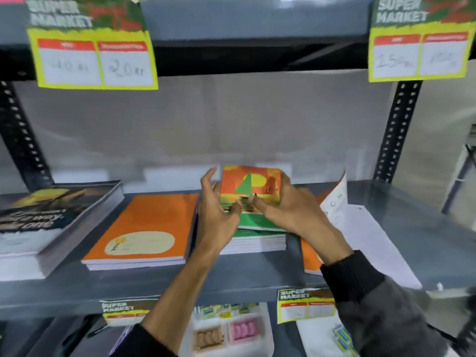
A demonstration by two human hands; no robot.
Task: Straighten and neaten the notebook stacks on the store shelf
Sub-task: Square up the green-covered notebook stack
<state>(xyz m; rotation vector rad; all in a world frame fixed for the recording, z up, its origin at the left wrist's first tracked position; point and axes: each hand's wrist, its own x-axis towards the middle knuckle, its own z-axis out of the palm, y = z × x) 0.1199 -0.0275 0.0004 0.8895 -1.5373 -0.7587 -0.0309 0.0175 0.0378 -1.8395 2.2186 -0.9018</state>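
Orange-and-green notebooks, small batch, tilted, clasped between left hand and right hand above green-covered stack; risk: loose copies may fan and skew the pile.

headroom: I've got loads of open space above the stacks, up to the upper shelf | back: bare strip by the wall is clear | left: orange notebook stack sits tight against the middle stack, no gap | right: loose white sheets clutter that side | front edge: open
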